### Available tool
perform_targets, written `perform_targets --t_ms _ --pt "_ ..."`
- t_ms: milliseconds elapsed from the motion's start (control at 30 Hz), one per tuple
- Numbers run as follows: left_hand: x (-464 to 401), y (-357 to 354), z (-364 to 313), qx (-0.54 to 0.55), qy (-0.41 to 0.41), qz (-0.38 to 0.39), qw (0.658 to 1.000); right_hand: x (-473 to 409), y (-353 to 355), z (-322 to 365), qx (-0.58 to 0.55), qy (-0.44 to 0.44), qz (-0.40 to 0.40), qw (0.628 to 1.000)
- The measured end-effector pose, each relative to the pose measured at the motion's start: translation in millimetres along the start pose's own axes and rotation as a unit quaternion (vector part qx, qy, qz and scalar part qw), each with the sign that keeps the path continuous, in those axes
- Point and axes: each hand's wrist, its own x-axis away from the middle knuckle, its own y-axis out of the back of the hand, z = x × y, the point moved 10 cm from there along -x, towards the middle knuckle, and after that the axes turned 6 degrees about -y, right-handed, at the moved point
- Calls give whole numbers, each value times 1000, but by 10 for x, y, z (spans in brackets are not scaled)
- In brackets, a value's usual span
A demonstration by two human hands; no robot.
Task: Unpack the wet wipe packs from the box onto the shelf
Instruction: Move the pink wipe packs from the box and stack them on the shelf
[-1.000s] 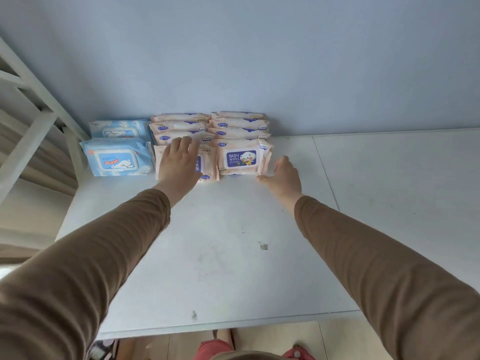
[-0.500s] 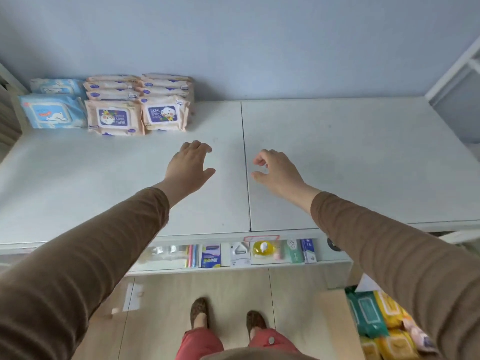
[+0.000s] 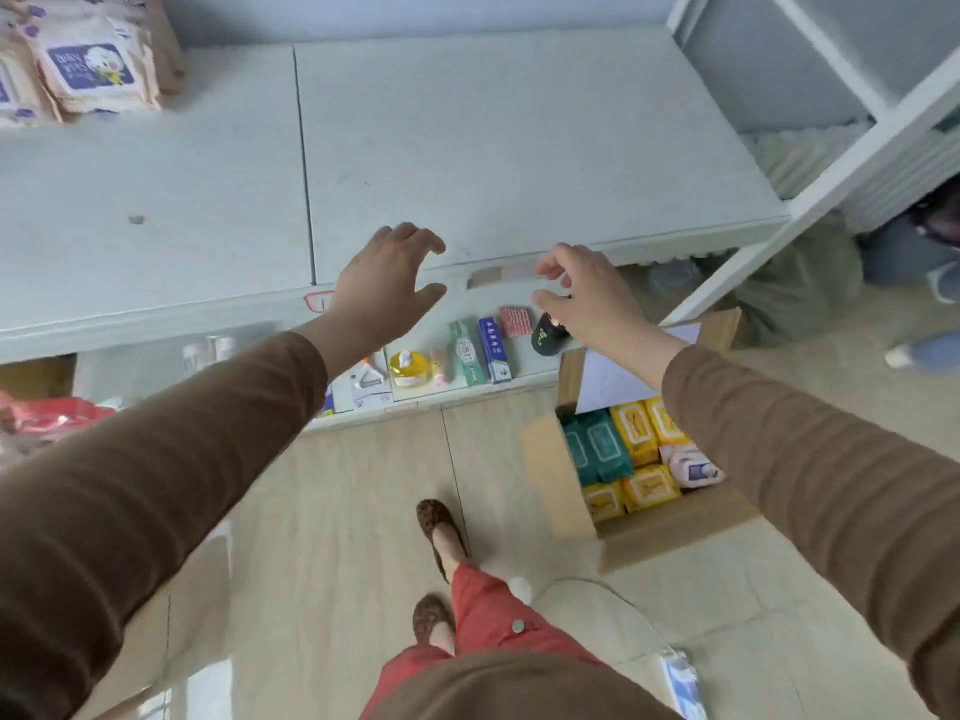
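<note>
Pink baby wipe packs [image 3: 88, 65] stand stacked at the far left back of the white shelf [image 3: 519, 148]. An open cardboard box [image 3: 670, 532] sits on the floor at the right, holding green, yellow and pink wipe packs [image 3: 639, 459]. My left hand [image 3: 384, 288] hovers over the shelf's front edge, fingers loosely curled, holding nothing. My right hand [image 3: 592, 298] hangs beyond the edge, above the lower shelf and the box's far side, also empty with relaxed fingers.
A lower shelf [image 3: 441, 392] carries small goods: toothpaste boxes [image 3: 478, 350], a yellow bottle [image 3: 410, 368], a dark cap. A white frame post [image 3: 810, 200] slants at the right. Another person's legs [image 3: 924, 283] are at far right. My feet stand on the tiled floor.
Both hands have drawn back from the stacked pink packs toward the shelf's front edge, empty. The view has swung right and down, bringing the box on the floor into sight.
</note>
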Motion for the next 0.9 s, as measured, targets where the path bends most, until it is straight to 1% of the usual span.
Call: perform_targets --t_ms 67,167,267,400,500,633,733,900 --pt "87 -240 -346 13 -14 5 1000 249 66 -388 -10 -29 1 1000" --pt "153 -667 -783 19 -20 33 999 572 127 -1016 -20 -74 14 997" --pt "141 -1160 -1129 32 -15 59 998 792 165 -1713 -24 -115 35 992" --pt "71 -1959 -1590 35 0 113 993 952 192 -2722 -40 -177 59 982" --pt "-17 -2623 -1957 53 26 156 986 1042 112 -3483 -58 -219 78 971" --pt "-138 -3593 -2431 78 58 216 972 1168 -113 -4507 -54 -259 124 956" --pt "-209 -4307 -2710 96 78 243 962 1244 -271 -5293 -28 -295 145 944" --pt "-299 -5603 -3089 111 81 317 938 1334 -611 -6427 35 -330 174 927"
